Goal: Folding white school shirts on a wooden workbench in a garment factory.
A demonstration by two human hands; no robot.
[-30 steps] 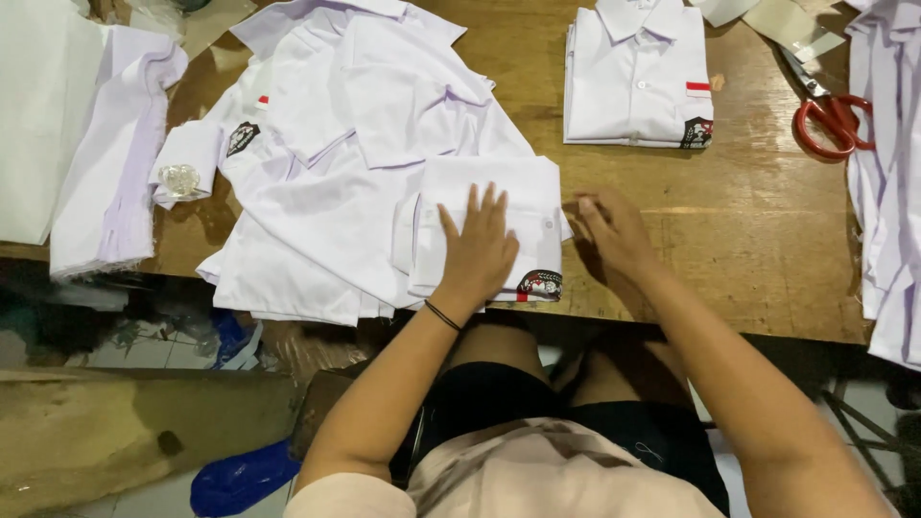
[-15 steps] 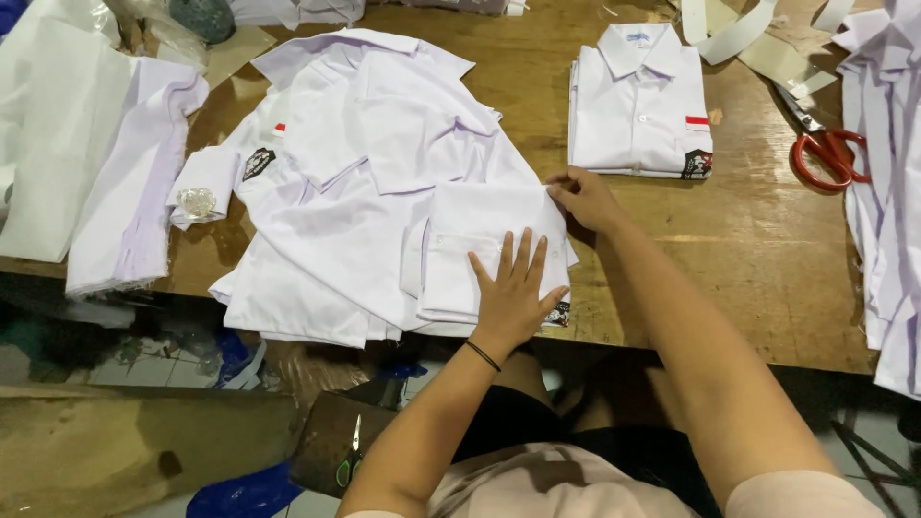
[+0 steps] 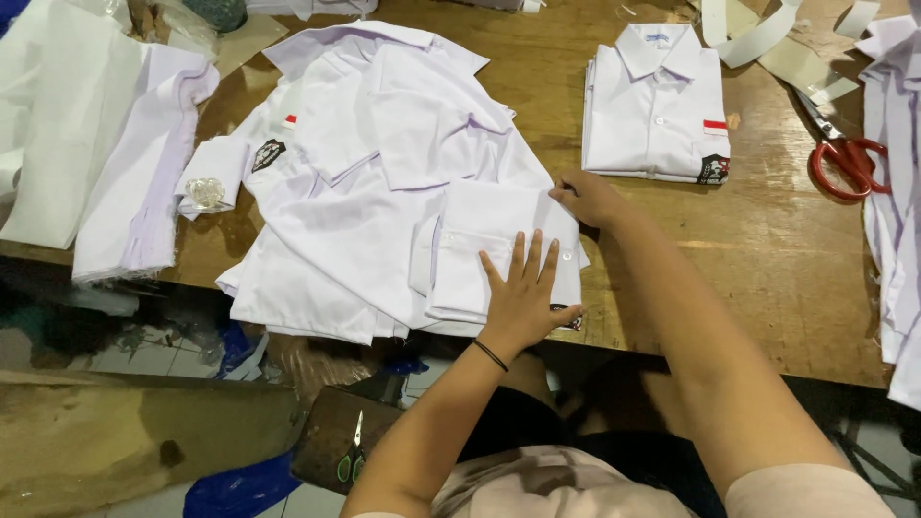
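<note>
Wooden worktable fills the head view, its near edge running along the lower middle of the frame, dark floor clutter below.

Head view: left hand lies flat, fingers spread, pressing the half-folded white shirt at frame centre, near the table's front edge. Right hand pinches that shirt's upper right corner, fingers closed on the cloth. Underneath, a pile of loose white shirts sprawls centre-left. Finished folded shirt sits upper right, apart from both hands. Red-handled scissors at the far right. More white cloth stacked at the left edge.

Risk, as a judgement: the fold lies close to the table lip, so a hard pull by the right hand could drag it off, or shift the pile beneath and spoil the crease.
</note>
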